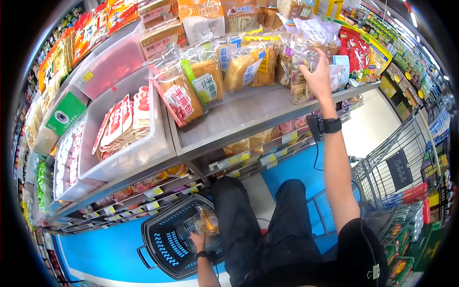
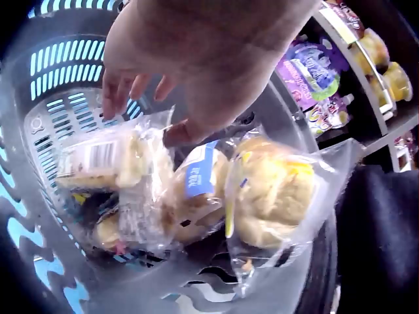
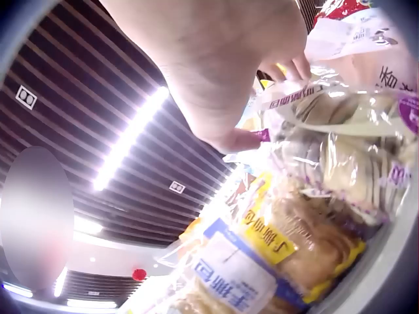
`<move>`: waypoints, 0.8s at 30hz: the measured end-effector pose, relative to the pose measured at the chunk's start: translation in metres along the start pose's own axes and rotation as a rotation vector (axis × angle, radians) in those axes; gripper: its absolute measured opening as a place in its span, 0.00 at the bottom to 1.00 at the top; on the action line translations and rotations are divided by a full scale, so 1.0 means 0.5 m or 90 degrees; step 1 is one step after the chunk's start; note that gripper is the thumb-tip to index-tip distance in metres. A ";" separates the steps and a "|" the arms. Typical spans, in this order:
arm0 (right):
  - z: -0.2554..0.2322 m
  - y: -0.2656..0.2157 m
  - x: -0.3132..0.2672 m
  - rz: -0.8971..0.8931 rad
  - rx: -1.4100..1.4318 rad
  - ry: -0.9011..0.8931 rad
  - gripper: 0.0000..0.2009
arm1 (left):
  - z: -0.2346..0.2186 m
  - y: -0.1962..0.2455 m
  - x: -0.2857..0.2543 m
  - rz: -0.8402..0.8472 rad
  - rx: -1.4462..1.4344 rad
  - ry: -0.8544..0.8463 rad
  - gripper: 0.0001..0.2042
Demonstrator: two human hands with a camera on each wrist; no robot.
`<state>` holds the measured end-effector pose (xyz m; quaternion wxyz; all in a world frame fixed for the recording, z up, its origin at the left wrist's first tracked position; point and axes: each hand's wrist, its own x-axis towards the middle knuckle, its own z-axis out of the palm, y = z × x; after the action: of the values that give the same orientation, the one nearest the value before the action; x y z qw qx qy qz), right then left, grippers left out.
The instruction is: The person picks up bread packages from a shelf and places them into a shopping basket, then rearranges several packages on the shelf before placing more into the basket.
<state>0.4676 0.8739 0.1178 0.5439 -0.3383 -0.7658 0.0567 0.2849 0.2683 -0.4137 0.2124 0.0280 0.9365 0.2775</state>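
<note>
My right hand [image 1: 313, 76] reaches up to the metal shelf [image 1: 248, 115] and pinches the top of a clear bag of sliced pastries [image 1: 299, 83]. In the right wrist view the thumb and fingers [image 3: 294, 69] close on that bag [image 3: 340, 157], with a yellow-labelled bread bag [image 3: 294, 255] beside it. My left hand [image 1: 197, 239] is low inside a dark basket with blue slots [image 1: 162, 239]. It hovers with loose, spread fingers [image 2: 147, 114] over three clear bags of buns [image 2: 275, 190], the thumb touching one.
A wire shopping cart [image 1: 397, 167] stands at the right. Clear bins of red-and-white packets [image 1: 124, 129] sit to the left on the shelf. Lower shelves hold jelly cups [image 2: 386, 59] and price tags. The floor [image 1: 110, 248] is blue beneath the basket.
</note>
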 end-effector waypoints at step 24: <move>0.060 0.023 0.058 -0.019 0.158 0.006 0.58 | -0.135 0.290 -0.067 0.156 -0.458 -0.182 0.07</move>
<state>0.4416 0.9078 0.1238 0.5861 -0.2572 -0.7553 0.1411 0.2779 0.3508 -0.2725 0.3024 0.1016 0.7301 0.6043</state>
